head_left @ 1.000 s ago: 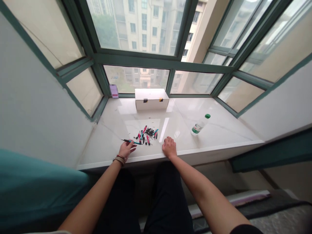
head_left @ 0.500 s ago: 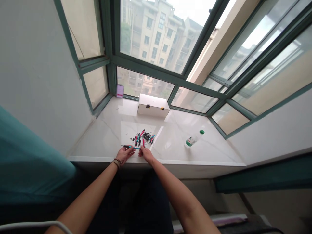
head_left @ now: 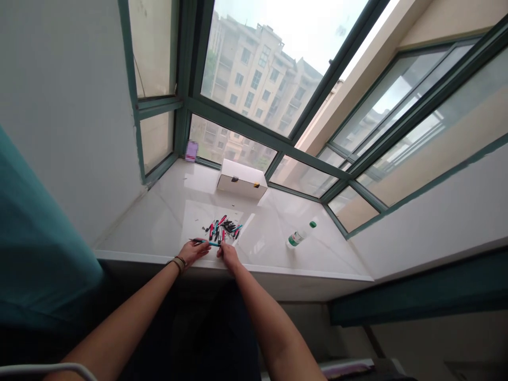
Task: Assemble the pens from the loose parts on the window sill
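Note:
My left hand (head_left: 192, 250) rests near the front edge of a white marble window ledge (head_left: 166, 211) and pinches a slim teal and black pen (head_left: 205, 242) that lies level across it. My right hand (head_left: 227, 253) meets the pen's right end, fingers closed on it. Just beyond both hands lies a small heap of pens and pen parts (head_left: 223, 228) in red, teal and black. A bracelet circles my left wrist.
A white cardboard box (head_left: 240, 181) sits at the back of the ledge by the green-framed window. A small purple item (head_left: 191, 151) stands in the back left corner. A clear bottle with a green cap (head_left: 300, 235) lies to the right. A teal cushion (head_left: 35, 254) is at my left.
My right hand came in from the right of the heap and closed on the pen's right end. My head tilted up and leftward, so the ledge sits lower in view.

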